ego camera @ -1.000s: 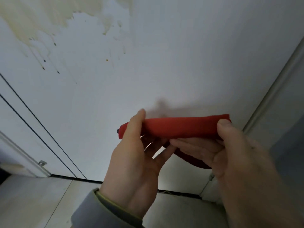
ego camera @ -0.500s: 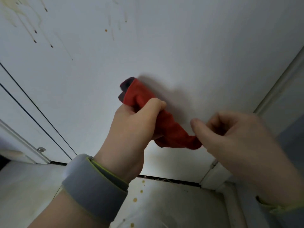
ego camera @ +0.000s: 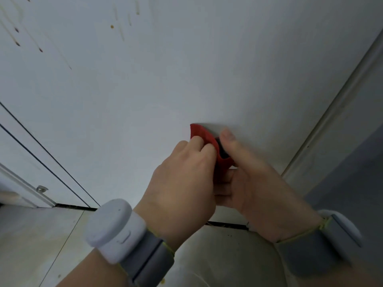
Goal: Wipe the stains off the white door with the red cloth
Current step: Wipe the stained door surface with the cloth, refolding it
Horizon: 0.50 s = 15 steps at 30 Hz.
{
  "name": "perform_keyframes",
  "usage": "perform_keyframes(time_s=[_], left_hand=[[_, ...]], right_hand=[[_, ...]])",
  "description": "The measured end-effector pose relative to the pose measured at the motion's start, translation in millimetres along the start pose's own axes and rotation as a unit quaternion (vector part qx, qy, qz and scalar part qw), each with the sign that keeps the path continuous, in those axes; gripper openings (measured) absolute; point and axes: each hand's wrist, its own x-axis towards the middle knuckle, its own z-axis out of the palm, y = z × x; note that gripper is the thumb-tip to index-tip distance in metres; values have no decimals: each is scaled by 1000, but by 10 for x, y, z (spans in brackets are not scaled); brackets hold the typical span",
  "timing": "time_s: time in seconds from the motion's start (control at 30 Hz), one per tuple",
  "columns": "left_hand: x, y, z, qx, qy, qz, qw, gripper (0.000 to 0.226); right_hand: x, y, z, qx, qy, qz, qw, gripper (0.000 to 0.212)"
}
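Note:
The white door (ego camera: 186, 69) fills most of the view. Brown drip stains (ego camera: 40, 49) and a small spot (ego camera: 112, 26) mark its upper left. The red cloth (ego camera: 204, 137), folded small, sits low on the door between both hands. My left hand (ego camera: 182, 179) grips it from the left with curled fingers. My right hand (ego camera: 246, 175) holds it from the right, thumb up along the cloth and fingers curled under it. Most of the cloth is hidden by the hands.
A door frame (ego camera: 331, 112) runs diagonally at the right beside a grey wall (ego camera: 362, 162). A second panel with dark grooves (ego camera: 41, 156) and a small metal stop (ego camera: 41, 189) lies at the left. Pale floor tiles (ego camera: 41, 235) with a few drips are below.
The view dropped lower on the door, so the large stain left the frame. The cloth went from stretched between both hands to bunched small, and my right hand closed in on it again.

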Motion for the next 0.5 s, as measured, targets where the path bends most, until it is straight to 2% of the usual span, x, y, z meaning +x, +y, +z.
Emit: perform_keyframes(time_s=[0.07, 0.13, 0.3, 0.43, 0.5], left_hand=[[2, -6, 25, -11, 2, 13, 1000, 36], [18, -13, 32, -55, 5, -14, 998, 37], [7, -97, 71, -179, 34, -77, 980, 44], [-98, -295, 39, -166, -62, -132, 975, 49], [-143, -356, 14, -154, -87, -150, 973, 38]], right_hand=[[58, 39, -43, 1, 25, 14, 1000, 42], [89, 53, -74, 11, 56, 19, 998, 31], [125, 60, -112, 61, 101, -10, 993, 38], [61, -80, -145, 134, 113, -38, 984, 47], [13, -152, -164, 152, 111, -48, 981, 51]])
